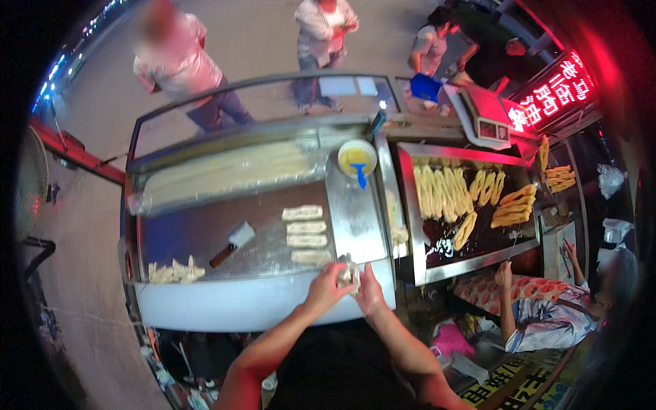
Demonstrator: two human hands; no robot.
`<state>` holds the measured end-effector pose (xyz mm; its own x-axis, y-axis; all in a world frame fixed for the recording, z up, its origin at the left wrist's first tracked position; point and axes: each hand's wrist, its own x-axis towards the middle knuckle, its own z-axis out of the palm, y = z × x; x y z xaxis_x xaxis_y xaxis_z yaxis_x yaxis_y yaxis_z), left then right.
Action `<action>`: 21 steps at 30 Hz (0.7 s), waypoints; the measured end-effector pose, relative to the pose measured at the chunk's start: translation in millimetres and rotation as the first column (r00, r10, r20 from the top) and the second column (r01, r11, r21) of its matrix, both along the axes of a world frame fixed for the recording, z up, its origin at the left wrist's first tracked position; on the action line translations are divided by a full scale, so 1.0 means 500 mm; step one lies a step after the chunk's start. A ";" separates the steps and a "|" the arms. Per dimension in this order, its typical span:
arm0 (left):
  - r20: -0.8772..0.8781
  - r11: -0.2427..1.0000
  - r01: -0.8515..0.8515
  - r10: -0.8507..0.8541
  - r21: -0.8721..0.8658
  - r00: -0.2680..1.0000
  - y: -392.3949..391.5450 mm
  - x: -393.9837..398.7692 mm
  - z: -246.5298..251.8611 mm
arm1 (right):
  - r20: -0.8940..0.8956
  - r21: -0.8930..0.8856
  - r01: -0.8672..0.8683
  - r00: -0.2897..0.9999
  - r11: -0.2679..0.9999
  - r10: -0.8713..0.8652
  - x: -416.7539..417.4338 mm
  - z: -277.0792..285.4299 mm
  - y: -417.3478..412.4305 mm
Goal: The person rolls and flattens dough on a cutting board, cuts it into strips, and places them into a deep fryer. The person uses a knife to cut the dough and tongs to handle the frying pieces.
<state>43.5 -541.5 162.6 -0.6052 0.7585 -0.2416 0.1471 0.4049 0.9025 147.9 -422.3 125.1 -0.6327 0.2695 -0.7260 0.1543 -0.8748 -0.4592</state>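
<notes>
A small piece of pale dough (349, 278) is held up between my hands above the front edge of the work counter. My left hand (326, 286) grips its left side, and my right hand (371, 294) is at its right side; the fingers partly cover it. Just beyond my left hand, several short, flat dough strips (306, 227) lie stacked in pairs or scored, in a column on the metal worktop (266, 205). Further left rests a dough scraper (240, 236) with a dark handle. A pile of dough scraps (177, 271) sits at the front left corner.
Plastic film covers a long dough slab (230, 166) at the back. A bowl of yellowish liquid (357, 158) holds a blue brush (361, 174). Right of the counter, a fryer (425, 274) contains several fried dough sticks (443, 192). A co-worker (551, 320) tends it; several people stand beyond the glass.
</notes>
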 end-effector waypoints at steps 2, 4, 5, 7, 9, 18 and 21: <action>0.002 0.998 -0.045 0.045 -0.041 0.999 -0.004 -0.005 -0.049 | 0.026 0.034 -0.102 0.994 0.994 0.102 0.007 -0.016 -0.006; 0.118 0.989 -0.149 0.149 -0.017 0.982 -0.018 -0.009 -0.098 | 0.070 0.086 -0.086 0.994 0.993 0.080 -0.016 -0.006 -0.022; 0.222 0.969 -0.240 0.221 0.060 0.950 -0.026 -0.016 -0.152 | 0.090 0.130 -0.080 0.994 0.988 0.069 -0.034 0.008 -0.032; 0.531 0.924 -0.378 0.297 0.049 0.794 -0.027 -0.046 -0.154 | 0.203 0.311 -0.236 0.963 0.921 0.178 -0.042 -0.037 -0.026; 0.833 0.915 -0.403 0.233 -0.013 0.501 -0.034 -0.102 -0.120 | 0.384 0.569 -0.393 0.904 0.722 0.189 -0.023 -0.139 -0.012; 0.568 0.833 -0.548 0.485 -0.070 0.665 -0.041 -0.348 -0.136 | 0.270 0.399 -0.250 0.952 0.882 0.147 -0.267 -0.043 0.109; 0.576 0.867 -0.495 0.437 -0.064 0.691 -0.036 -0.458 -0.119 | 0.282 0.421 -0.244 0.951 0.874 0.130 -0.371 -0.019 0.142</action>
